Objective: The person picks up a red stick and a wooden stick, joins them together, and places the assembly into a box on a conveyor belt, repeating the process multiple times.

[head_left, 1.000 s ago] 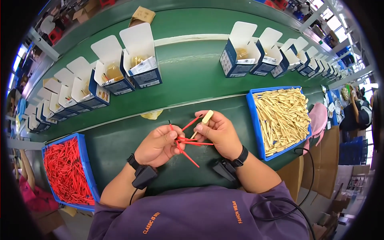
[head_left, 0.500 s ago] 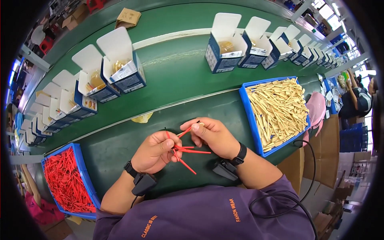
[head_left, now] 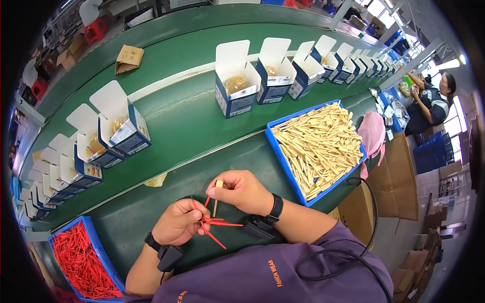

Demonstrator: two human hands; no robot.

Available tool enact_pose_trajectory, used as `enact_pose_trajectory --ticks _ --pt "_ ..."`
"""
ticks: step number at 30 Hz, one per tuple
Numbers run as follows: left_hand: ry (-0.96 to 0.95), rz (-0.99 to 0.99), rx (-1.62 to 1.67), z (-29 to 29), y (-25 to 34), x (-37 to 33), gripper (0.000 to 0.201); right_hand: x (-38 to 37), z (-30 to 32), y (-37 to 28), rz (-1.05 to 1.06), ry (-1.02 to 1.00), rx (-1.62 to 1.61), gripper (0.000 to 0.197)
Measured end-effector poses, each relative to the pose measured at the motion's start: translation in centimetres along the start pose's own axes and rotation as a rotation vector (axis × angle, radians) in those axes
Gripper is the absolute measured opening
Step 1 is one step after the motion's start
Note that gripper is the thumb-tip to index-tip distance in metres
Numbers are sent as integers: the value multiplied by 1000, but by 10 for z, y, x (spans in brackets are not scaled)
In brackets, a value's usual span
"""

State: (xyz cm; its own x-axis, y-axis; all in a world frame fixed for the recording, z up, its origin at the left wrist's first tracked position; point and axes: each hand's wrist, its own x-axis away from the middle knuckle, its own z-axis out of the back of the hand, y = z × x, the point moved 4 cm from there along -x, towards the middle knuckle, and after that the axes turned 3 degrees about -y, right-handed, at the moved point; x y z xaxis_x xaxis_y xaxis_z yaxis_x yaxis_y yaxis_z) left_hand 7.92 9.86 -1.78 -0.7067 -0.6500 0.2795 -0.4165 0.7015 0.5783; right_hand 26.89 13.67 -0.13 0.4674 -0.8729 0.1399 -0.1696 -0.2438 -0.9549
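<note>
The left hand (head_left: 178, 227) grips red sticks (head_left: 217, 228); the right hand (head_left: 242, 191) pinches a tan stick (head_left: 217, 194). A blue tray (head_left: 283, 162) holds tan sticks, another tray (head_left: 103, 252) red ones. Open boxes (head_left: 235, 93) line the surface (head_left: 187, 126).

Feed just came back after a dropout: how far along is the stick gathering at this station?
Looks done: the left hand already pinches a few red sticks, fanned out. In hand: the right hand holds one tan wooden stick upright beside them. Left: the blue bin of tan sticks and the blue bin of red sticks are both well stocked, and the open boxes on the green belt show pale contents I cannot identify.
</note>
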Motion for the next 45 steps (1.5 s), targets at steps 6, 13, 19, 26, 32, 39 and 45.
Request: enact_pose_trajectory --ticks 6,13,19,26,32,39,45 --pt "-6 -40 63 8 -1 -7 14 31 44 -70 159 445 145 15" --pt "14 -27 115 1 1 -9 13 15 157 -184 436 909 1011 20" --pt "-3 -57 136 -15 -5 -12 16 -57 179 -197 473 637 1573 21" --pt "3 -64 94 -14 -1 -17 13 -83 190 -185 219 306 1594 20" --pt "25 -77 89 -26 -5 -19 13 -101 180 -179 -43 216 1734 21" --pt "37 -97 68 -15 -11 -18 13 -86 180 -177 187 156 1614 29" --pt "50 -91 48 8 -18 -15 13 19 172 -167 43 321 1565 22"
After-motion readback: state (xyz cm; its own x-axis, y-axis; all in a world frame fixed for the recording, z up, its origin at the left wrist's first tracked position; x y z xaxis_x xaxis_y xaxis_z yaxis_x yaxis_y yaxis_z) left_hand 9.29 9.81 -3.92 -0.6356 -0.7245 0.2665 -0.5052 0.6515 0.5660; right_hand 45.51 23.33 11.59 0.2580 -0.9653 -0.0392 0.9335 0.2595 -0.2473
